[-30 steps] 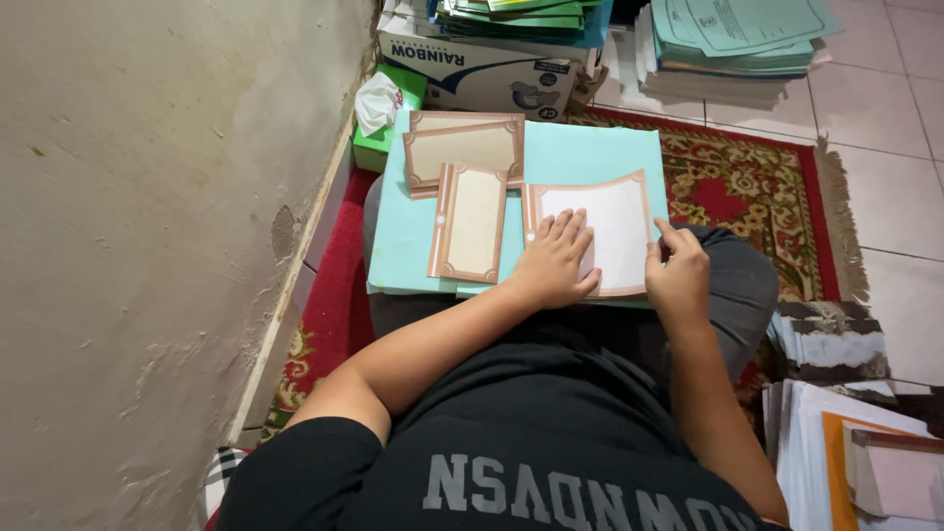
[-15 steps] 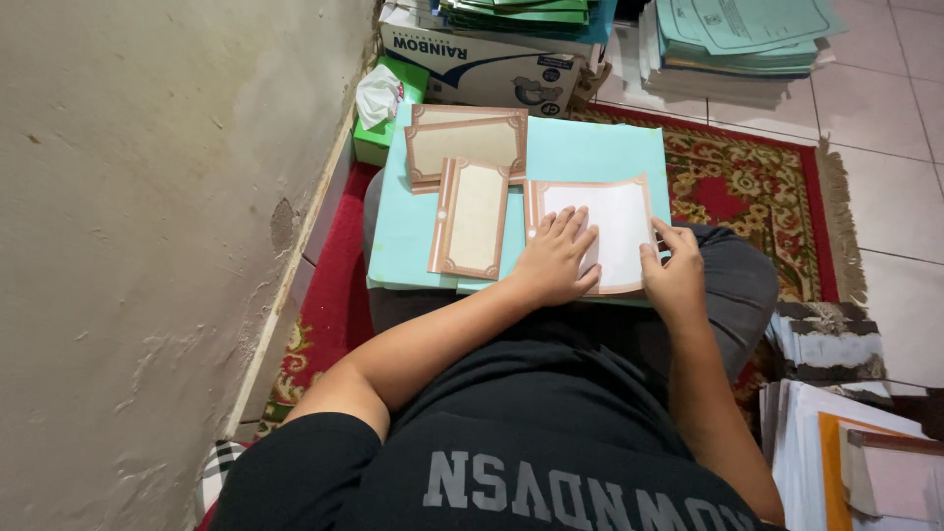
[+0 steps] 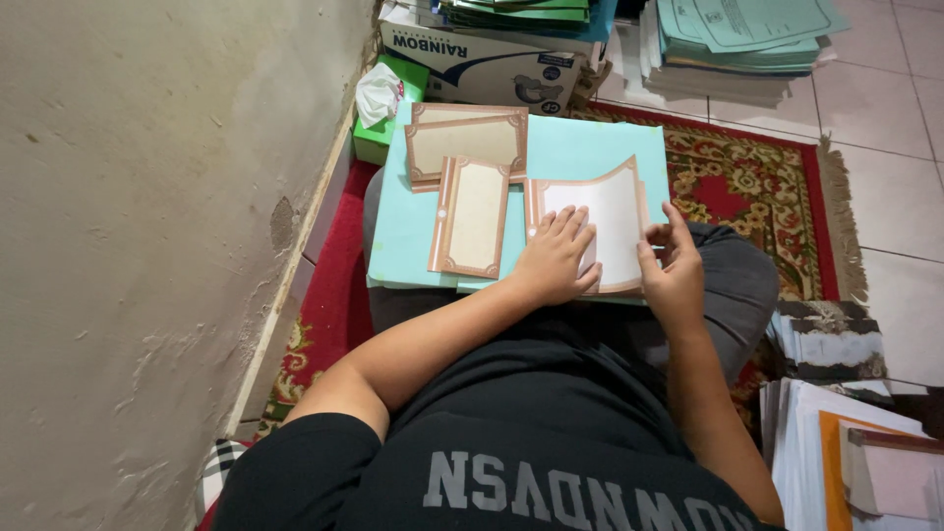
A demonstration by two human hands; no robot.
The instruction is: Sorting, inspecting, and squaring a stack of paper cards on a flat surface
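A light blue folder (image 3: 580, 152) rests on my lap as a writing surface. My left hand (image 3: 557, 258) lies flat on a white card with a brown ornate border (image 3: 610, 216), pressing down its left part. My right hand (image 3: 673, 264) pinches that card's right edge and lifts it, so the card curls upward. A second bordered card (image 3: 472, 216) lies upright to the left, and a small stack of bordered cards (image 3: 466, 143) lies crosswise at the folder's far left.
A plaster wall (image 3: 147, 246) runs along the left. A green tissue box (image 3: 385, 108), a cardboard box (image 3: 482, 54) and stacks of green folders (image 3: 737, 34) stand ahead. A red patterned rug (image 3: 757, 177) covers the floor; paper stacks (image 3: 836, 452) sit at the right.
My right hand has raised the right edge of the white card, which lay flat before and now curls up. My left hand stays pressed on it.
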